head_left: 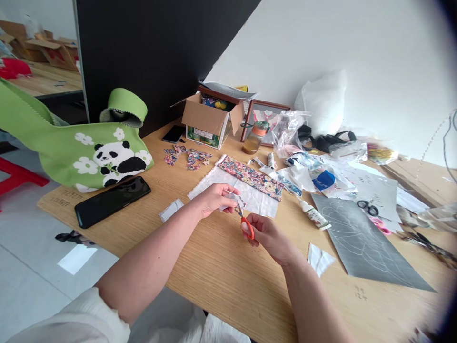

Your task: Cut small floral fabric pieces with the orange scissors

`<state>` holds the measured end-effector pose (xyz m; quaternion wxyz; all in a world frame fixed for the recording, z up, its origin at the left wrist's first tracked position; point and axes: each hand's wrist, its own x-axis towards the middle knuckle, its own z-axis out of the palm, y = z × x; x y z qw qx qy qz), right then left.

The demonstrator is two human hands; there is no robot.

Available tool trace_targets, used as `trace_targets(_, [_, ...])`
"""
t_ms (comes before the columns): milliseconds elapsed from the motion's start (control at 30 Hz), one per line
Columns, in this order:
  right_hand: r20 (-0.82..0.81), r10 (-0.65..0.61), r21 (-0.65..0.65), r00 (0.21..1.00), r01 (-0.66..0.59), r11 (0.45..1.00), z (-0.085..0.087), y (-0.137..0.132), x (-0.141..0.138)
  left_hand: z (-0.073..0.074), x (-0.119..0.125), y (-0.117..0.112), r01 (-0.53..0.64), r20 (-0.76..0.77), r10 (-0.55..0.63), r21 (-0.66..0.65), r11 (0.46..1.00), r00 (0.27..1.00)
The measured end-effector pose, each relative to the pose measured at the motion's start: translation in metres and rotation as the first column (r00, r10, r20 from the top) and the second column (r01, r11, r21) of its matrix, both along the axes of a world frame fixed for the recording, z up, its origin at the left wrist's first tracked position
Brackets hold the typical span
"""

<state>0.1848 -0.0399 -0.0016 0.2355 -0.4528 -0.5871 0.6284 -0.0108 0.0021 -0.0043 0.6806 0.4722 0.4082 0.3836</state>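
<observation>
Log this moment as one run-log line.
left hand: holds small fabric piece | right hand: grips orange-handled scissors, blades at the piece | surface: wooden table | nearby: floral fabric, glue bottle, black phone

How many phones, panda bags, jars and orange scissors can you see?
Phones: 2
Panda bags: 1
Jars: 1
Orange scissors: 1, in the right hand
Total: 5

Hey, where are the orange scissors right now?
In the head view they are mid-table: the orange scissors sit in the right hand, blades at the fabric scrap pinched by the left hand, just in front of the white cloth.
</observation>
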Motion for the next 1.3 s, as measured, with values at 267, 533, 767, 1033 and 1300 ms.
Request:
trace_targets(267, [0.023,-0.008,0.022,1.000,0.008,1.000,-0.0013,0.0007,0.0003,-0.0002,0.0002,0.0005,-0.003,-0.006,0.003,-0.002,1.000,1.000])
trace_targets(533, [0.042,-0.040,0.030,0.998,0.038,0.999,-0.0018,0.0007,0.0009,0.0031,0.0002,-0.0006,-0.022,0.006,0.022,-0.005,1.000,1.000])
trace_targets(767, [0.022,-0.034,0.018,0.999,0.033,0.999,-0.0029,0.0006,0.0020,0.0034,-0.0007,-0.0005,-0.029,-0.003,0.029,0.010,1.000,1.000])
trace_targets(1033, [-0.008,-0.022,0.005,1.000,0.022,1.000,-0.0003,-0.0005,0.0000,0.0004,-0.0013,0.0001,-0.017,-0.005,0.017,0.013,1.000,1.000])
trace_targets(1300, [-0.024,-0.008,-0.001,1.000,0.008,1.000,-0.0002,-0.0005,-0.0009,0.0023,-0.0001,-0.0013,-0.009,-0.001,0.009,-0.007,1.000,1.000])
